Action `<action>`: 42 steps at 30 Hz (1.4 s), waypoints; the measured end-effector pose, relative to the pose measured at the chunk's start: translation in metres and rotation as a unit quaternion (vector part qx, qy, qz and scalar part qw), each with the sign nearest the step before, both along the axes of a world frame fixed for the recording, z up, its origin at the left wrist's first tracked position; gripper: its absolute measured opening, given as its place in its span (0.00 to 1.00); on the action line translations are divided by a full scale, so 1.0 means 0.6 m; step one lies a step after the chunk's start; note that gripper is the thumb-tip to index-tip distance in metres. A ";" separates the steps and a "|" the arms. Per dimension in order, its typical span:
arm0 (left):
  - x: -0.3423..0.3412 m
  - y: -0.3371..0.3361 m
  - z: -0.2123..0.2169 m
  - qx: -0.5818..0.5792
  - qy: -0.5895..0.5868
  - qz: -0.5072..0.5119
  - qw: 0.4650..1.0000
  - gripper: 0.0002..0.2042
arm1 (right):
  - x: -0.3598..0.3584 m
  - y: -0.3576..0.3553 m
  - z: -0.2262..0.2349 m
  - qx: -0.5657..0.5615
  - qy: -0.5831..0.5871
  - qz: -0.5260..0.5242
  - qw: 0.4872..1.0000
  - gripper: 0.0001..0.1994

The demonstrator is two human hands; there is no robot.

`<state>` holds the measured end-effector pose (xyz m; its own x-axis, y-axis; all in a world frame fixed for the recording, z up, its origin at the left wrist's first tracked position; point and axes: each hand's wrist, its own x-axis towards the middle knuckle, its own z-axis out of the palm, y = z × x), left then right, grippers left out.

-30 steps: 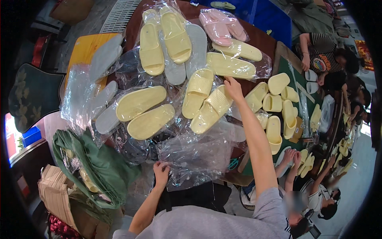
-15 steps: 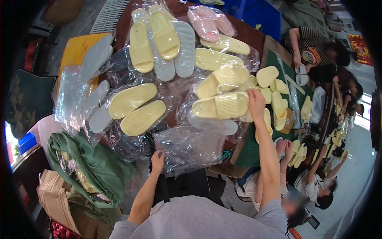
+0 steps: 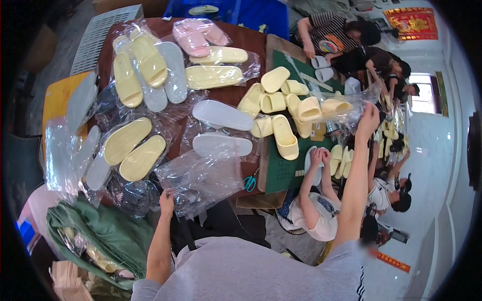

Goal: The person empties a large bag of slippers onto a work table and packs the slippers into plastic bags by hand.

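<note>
My left hand (image 3: 166, 199) is closed on the edge of a clear plastic bag (image 3: 206, 175) that looks flat, at the table's near side. My right hand (image 3: 369, 120) reaches far out to the right, its fingers closed on the end of a clear bag with yellow slippers (image 3: 335, 107) in it. That pack hangs over the green mat beside a heap of loose yellow slippers (image 3: 285, 138). Two pale grey-white slippers (image 3: 222, 115) lie on clear film just beyond the bag in my left hand. A bagged yellow pair (image 3: 143, 158) lies left of them.
Bagged yellow slippers (image 3: 146, 60) and pink slippers (image 3: 192, 40) cover the table's far part. Green scissors (image 3: 249, 183) lie near its front edge. A person in white (image 3: 321, 215) sits close to my right arm. A green sack (image 3: 100, 236) stands at my left.
My right hand has swung from the table's middle out to the right, carrying the yellow slippers off the grey-white pair. My left hand still holds its bag. The view has turned to the right.
</note>
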<state>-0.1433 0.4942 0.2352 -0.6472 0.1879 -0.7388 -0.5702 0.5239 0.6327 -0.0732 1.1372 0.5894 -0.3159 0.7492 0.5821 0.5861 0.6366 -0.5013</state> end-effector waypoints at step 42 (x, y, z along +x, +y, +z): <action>-0.028 -0.034 0.046 0.016 0.102 0.017 0.994 0.09 | -0.110 -0.733 -0.487 -0.407 -0.170 0.376 0.815 0.09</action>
<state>-0.1602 0.4738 0.2630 -0.7895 0.1859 -0.5849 -0.4445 0.4840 0.7538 -0.1393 0.6973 0.2969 -0.9030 0.3638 -0.2285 0.3773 0.4171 -0.8268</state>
